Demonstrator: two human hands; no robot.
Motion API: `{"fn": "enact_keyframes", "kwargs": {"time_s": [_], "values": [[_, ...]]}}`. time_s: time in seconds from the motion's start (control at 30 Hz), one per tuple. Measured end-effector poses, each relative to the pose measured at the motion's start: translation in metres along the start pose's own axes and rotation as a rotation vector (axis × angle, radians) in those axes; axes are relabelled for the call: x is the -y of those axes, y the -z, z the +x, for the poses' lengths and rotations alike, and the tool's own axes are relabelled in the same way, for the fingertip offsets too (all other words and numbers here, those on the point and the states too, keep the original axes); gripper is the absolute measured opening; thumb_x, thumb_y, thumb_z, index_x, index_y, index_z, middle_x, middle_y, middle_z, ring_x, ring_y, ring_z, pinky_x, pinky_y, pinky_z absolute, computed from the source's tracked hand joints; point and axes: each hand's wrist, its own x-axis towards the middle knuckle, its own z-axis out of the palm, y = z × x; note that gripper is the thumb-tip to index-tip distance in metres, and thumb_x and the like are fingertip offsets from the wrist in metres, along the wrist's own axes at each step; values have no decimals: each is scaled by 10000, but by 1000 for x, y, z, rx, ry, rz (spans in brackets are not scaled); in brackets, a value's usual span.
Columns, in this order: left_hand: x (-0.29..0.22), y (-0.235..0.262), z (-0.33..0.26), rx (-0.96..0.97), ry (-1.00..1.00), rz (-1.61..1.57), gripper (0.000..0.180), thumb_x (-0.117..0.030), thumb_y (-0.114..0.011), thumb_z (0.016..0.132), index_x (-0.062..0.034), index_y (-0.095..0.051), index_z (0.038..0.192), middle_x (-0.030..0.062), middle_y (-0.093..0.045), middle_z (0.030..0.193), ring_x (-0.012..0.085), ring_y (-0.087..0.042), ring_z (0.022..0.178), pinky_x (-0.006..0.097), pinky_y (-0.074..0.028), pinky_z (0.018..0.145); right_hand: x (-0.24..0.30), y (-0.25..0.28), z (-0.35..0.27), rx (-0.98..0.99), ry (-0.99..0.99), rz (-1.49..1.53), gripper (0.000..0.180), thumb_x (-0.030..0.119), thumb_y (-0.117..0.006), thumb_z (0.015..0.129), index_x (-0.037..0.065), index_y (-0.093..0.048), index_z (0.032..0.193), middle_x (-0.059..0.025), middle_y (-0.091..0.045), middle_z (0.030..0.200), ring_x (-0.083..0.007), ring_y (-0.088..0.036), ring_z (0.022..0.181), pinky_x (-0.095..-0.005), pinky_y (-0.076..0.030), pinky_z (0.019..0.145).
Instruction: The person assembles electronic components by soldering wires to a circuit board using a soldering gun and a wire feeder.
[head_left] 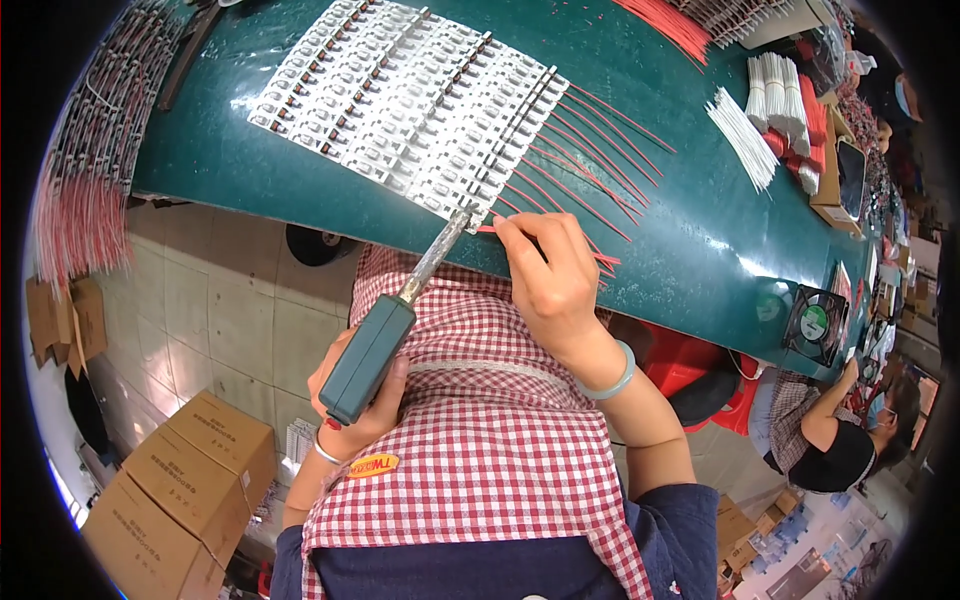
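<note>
My left hand (385, 400) is closed around a soldering iron (368, 358) with a boxy green body and a long metal barrel. Its tip touches or nearly touches the near right corner of a white panel of small circuit boards (400, 100). Beside that tip, my right hand (555, 275) pinches a red wire (487, 229) between thumb and forefinger, its end at the panel's edge. More red wires (590, 190) stick out in a row from the panel's right side and lie on the green table (690, 250). Whether the pinched wire is joined to the board cannot be made out.
White wire bundles (742, 138) and red wires (675, 25) lie farther right. A small black fan (815, 322) stands at the table's right end, near a co-worker (840, 430). Strands of wired parts (110, 120) hang at the left. Cardboard boxes (180, 490) stand on the floor.
</note>
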Motion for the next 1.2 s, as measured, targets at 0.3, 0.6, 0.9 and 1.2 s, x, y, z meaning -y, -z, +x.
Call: {"fn": "enact_keyframes", "kwargs": {"time_s": [0.3, 0.6, 0.9, 1.2], "values": [[-12, 2, 11, 3, -78, 17, 221, 15, -761, 756, 77, -698, 958, 189, -692, 912, 307, -707, 777, 348, -570, 687, 3, -4, -8, 19, 2, 28, 269, -23, -687, 709, -17, -690, 978, -88, -631, 894, -219, -569, 724, -327, -478, 598], [-18, 2, 18, 24, -49, 38, 172, 18, -757, 750, 64, -691, 902, 166, -676, 893, 285, -691, 746, 329, -554, 659, 2, -4, -6, 54, 9, 16, 269, -15, -679, 708, -29, -683, 977, -91, -623, 892, -227, -566, 746, -331, -481, 604], [-5, 5, 3, 22, -41, 25, 186, 2, -761, 757, 55, -695, 923, 171, -667, 878, 290, -675, 718, 330, -538, 620, 8, -3, -4, 57, -9, -8, 240, -40, -700, 704, -8, -700, 942, -79, -637, 879, -222, -584, 741, -328, -494, 602], [2, 5, -1, -11, 54, -30, 241, -29, -771, 783, 61, -695, 994, 192, -690, 936, 304, -695, 771, 344, -553, 689, 6, 0, 2, 19, -36, 8, 216, -84, -732, 717, 2, -700, 913, -77, -645, 859, -229, -600, 736, -335, -493, 589]]}}
